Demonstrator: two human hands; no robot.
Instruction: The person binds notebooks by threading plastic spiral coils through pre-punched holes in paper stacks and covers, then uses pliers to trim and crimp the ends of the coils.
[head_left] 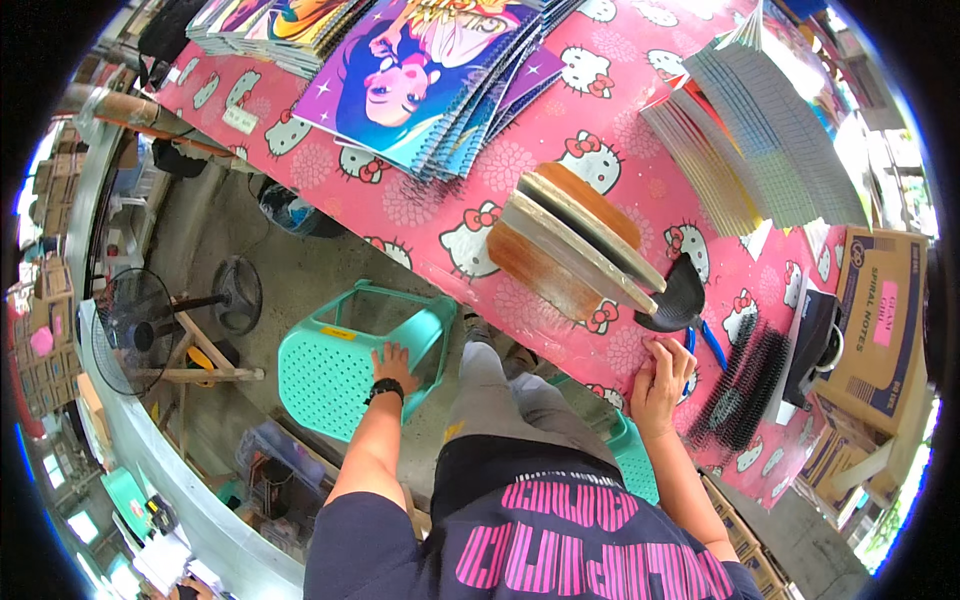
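Note:
My left hand [395,370] lies with fingers spread on the seat of a mint-green plastic stool [325,375]; a dark band circles that wrist. My right hand [660,388] rests at the near edge of the pink table, its fingers loosely bent and apart. Just beside those fingers are the blue handles [713,346] of a hand tool, whose other end I cannot make out. Beyond it sit a black scoop-shaped piece [677,298] and a wooden block tool with two pale bars [575,245]. Black spiral binding coils [740,390] lie to the right of this hand.
Stacked spiral notebooks [400,90] cover the table's far side, with fanned stacks of pages [770,130] at right. A black desk device [815,350] and a cardboard box [875,320] stand right. A fan [135,330] is at left. Another green stool [632,460] is partly under the table.

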